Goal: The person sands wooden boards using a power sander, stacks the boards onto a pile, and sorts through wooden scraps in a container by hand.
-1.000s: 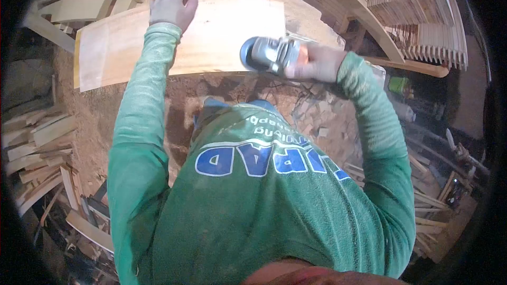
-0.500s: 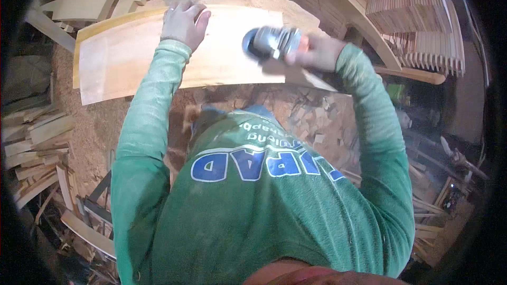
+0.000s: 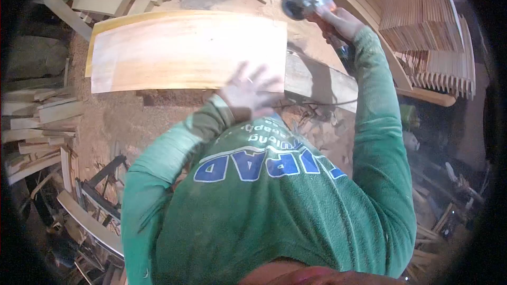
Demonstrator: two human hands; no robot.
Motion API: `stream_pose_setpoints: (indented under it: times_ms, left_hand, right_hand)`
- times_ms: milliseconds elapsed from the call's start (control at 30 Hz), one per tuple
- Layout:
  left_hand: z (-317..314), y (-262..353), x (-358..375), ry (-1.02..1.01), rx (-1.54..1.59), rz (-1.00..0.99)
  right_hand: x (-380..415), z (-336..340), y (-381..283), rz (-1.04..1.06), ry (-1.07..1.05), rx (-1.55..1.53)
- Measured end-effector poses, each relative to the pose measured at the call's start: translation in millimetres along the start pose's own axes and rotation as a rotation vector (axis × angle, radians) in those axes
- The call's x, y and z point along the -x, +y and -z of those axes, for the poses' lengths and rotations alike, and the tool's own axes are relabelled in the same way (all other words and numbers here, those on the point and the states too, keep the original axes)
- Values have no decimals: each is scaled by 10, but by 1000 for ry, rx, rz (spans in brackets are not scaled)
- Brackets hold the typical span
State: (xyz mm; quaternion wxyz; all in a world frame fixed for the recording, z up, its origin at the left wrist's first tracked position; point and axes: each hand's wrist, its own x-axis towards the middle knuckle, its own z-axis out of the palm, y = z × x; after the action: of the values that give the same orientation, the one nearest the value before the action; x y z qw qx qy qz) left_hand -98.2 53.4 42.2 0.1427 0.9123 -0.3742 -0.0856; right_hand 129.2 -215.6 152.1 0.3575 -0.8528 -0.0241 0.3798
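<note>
A pale, slightly curved wooden panel lies across the bench, with a yellowish strip along its far and left edges. My left hand, a little blurred, has its fingers spread at the panel's near edge, toward the right end, and holds nothing. In my right hand is an angle grinder, fingers wrapped round its body. Its disc end points left, beyond the panel's far right corner. A dark cord runs below the panel's right end.
Stacked slatted wooden pieces stand at the far right. Curved wooden parts lie at the far left. Offcuts are piled on the left, above a sawdust-covered floor. A grey board extends right of the panel.
The grinder in my right hand has moved off the panel, up and right. My left hand has left the panel's far edge and come down and right to its near edge.
</note>
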Motion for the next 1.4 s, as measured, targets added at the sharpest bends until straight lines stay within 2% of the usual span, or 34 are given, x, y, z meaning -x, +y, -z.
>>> stream_pose_setpoints:
  times_ms: [67, 167, 200, 233, 267, 333, 433, 533, 567, 667, 700, 767, 833, 900, 1000, 1033, 1100, 1167, 1200, 1233, 1267, 1400]
  left_hand:
    - [-270, -27, 51, 93, -10, -162]
    - [123, -329, 460, 5, -143, 314]
    - [75, -507, 670, 68, -201, 429]
    - [116, -609, 903, 55, -459, 473]
    - [206, -746, 1075, 28, -424, 569]
    - [302, -947, 1357, 90, -311, 607]
    - [431, -908, 1409, 122, -433, 453]
    - [1005, -834, 1444, 313, -286, 318]
    - [1256, -752, 1346, 472, -374, 301]
    - [1740, -795, 1203, 295, -535, 479]
    - [1718, -932, 1073, 402, -609, 462]
    - [1830, -1191, 766, 379, -541, 564]
    - [1882, -1489, 446, 314, -452, 647]
    - [1912, -1732, 197, 147, -284, 692]
    - [1730, -1943, -48, -54, -117, 681]
    - [1654, -1991, -124, -62, -115, 693]
    - [1555, -2010, -145, -67, -118, 719]
    - [1101, -2205, -179, 161, -243, 588]
    - [921, -2258, -187, 281, -303, 526]
    - [993, -2037, -213, 181, -161, 570]
    - [901, -1987, -227, 225, -137, 589]
    - [733, -1877, -229, 318, -94, 640]
  right_hand:
    - [-55, 4, 449, 83, 88, -95]
    - [163, -123, 1012, 79, 176, -366]
    - [271, -195, 1184, 106, 220, -449]
    - [319, -285, 1390, 147, 280, -443]
    - [357, -357, 1572, 193, 345, -438]
    - [532, -463, 1841, 130, 357, -409]
    - [805, -646, 2023, 84, 403, -456]
    - [1085, -791, 2008, 126, 430, -567]
    - [1186, -829, 1942, 143, 451, -625]
    - [1335, -962, 1732, 173, 530, -678]
    - [1367, -947, 1797, 102, 525, -636]
    - [1345, -917, 2000, -48, 525, -556]
    - [1385, -942, 2059, -26, 559, -467]
    - [1444, -958, 1979, -55, 587, -331]
    - [1621, -991, 1429, -165, 551, -380]
    - [1643, -978, 1411, -141, 516, -372]
    - [1689, -1072, 1463, 60, 463, -401]
    - [1717, -1068, 1307, 278, 447, -320]
    - [1695, -1075, 1172, 306, 389, -310]
    - [1661, -1085, 1059, 333, 328, -301]
    - [1630, -1088, 948, 362, 269, -290]
    - [1423, -1056, 528, 129, -44, -159]
